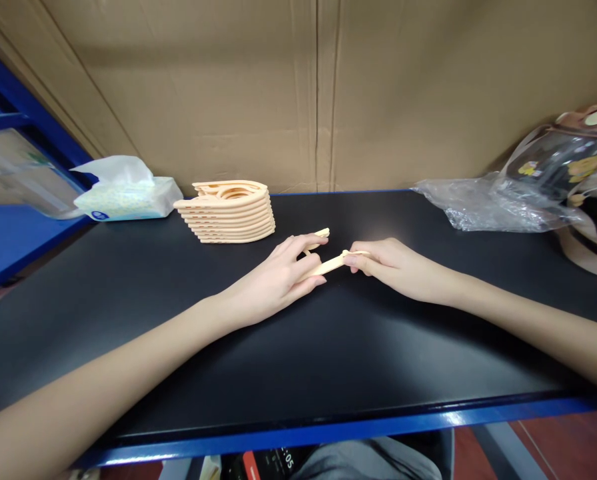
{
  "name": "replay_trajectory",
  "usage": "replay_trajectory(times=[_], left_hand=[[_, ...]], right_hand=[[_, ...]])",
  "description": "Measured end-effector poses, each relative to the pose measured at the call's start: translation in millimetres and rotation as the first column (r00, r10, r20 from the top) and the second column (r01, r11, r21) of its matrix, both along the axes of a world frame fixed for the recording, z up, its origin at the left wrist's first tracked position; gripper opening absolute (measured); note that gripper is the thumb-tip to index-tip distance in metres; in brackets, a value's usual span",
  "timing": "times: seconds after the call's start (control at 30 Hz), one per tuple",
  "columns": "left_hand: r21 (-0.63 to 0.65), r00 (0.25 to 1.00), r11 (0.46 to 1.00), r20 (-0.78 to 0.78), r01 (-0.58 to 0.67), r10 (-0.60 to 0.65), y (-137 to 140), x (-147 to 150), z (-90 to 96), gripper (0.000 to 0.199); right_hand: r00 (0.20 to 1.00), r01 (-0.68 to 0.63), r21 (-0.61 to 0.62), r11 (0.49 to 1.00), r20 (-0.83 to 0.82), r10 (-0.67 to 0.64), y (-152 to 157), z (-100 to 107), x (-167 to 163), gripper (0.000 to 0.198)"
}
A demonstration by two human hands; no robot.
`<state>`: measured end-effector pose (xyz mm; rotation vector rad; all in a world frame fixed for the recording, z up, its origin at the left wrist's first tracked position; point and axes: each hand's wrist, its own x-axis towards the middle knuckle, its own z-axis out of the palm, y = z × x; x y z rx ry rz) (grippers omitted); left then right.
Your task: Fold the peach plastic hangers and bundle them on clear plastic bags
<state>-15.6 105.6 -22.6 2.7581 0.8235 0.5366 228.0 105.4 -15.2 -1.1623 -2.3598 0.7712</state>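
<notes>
My left hand (291, 270) rests low over the black table, its fingers closed round a cream-coloured plastic piece (331, 265). One end of this piece sticks out past the index finger, and another arm of it runs toward the right. There my right hand (386, 262) pinches the tip between thumb and fingers, where a small thin cream part shows. Much of the piece is hidden under the left hand, so its full shape cannot be made out. Behind the left hand stands a neat stack of similar peach-cream curved plastic pieces (236, 217) with looped openings.
A tissue pack (133, 199) lies at the back left beside a blue frame (8, 247). Crumpled clear plastic (498, 203) and a transparent bag with a strap (553, 163) sit at the back right. Cardboard (228, 87) walls the rear; the table's blue edge (328, 433) runs in front.
</notes>
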Motion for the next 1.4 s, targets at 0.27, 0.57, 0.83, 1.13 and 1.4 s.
replay_trajectory(times=[0.27,0.57,0.83,1.13,1.4], left_hand=[[-0.012,1.000,1.000,0.007,-0.010,0.010,0,0,0.5,0.020],[0.006,1.000,1.000,0.014,0.003,-0.003,-1,0,2.8,0.019],[-0.007,1.000,1.000,0.006,0.029,-0.029,0,-2,2.8,0.017],[-0.049,0.999,0.997,-0.001,0.053,-0.053,1,-2,3.5,0.019],[-0.055,0.998,0.997,0.002,0.062,-0.062,1,-2,4.7,0.021]], right_hand=[[0.999,0.001,0.038,0.999,0.053,-0.003,-1,3,-2,0.041],[0.932,0.030,0.214,0.976,0.347,-0.104,-3,1,-5,0.040],[0.848,-0.096,0.471,0.877,0.500,-0.176,-4,-1,-3,0.046],[0.824,-0.234,0.585,0.776,0.543,-0.161,-2,-6,0,0.052],[0.827,-0.287,0.677,0.678,0.532,-0.182,-2,-5,3,0.049]])
